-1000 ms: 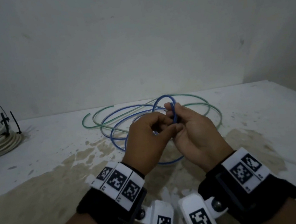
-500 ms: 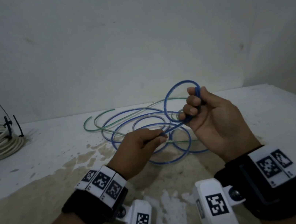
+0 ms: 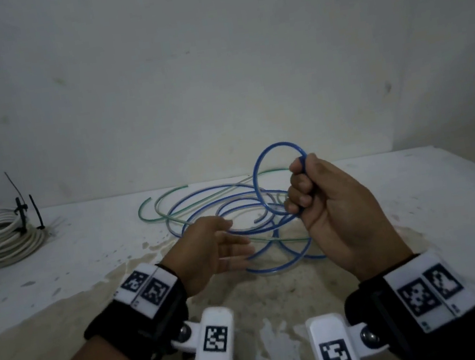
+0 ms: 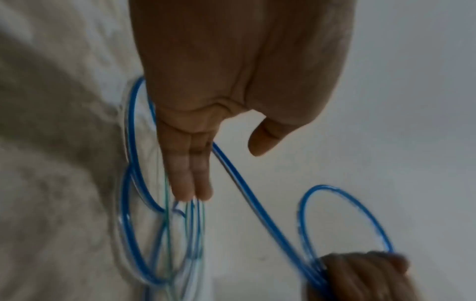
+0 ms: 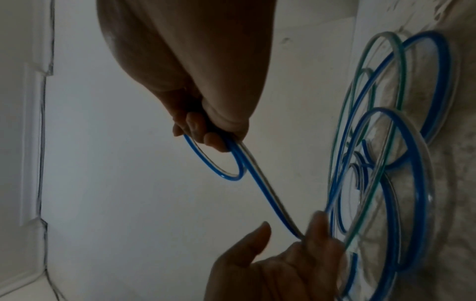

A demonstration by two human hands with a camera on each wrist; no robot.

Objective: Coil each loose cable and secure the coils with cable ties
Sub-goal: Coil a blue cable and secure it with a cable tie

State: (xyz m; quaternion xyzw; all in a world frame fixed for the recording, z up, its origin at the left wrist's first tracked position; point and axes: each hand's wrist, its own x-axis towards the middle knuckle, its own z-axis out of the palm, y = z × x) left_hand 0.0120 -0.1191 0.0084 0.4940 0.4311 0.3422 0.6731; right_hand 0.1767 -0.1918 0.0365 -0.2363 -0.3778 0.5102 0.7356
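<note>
While R hand [image 3: 325, 197] fists round a small raised loop of blue cable [image 3: 276, 263], L hand [image 3: 210, 251] is open, fingers straight, strand running past its fingers. Rest of cable lies loose on table [image 3: 86, 248], tangled w/ green cable [image 3: 153, 200].

Blue cable part-coiled, green cable loose, white coil tied.

Blue cable [image 3: 276, 262]: thin, glossy; one small loop raised above the table [image 3: 433, 181], pinched in the right hand [image 3: 332, 212], remaining loops sprawled flat on the table below it. Green cable [image 3: 153, 200]: thin, uncoiled, lying in wide arcs tangled through the blue loops. White cable coil [image 3: 5, 242]: stacked tidy rings at the table's far left edge, bound with black cable ties [image 3: 20, 212], tails sticking up.
</note>
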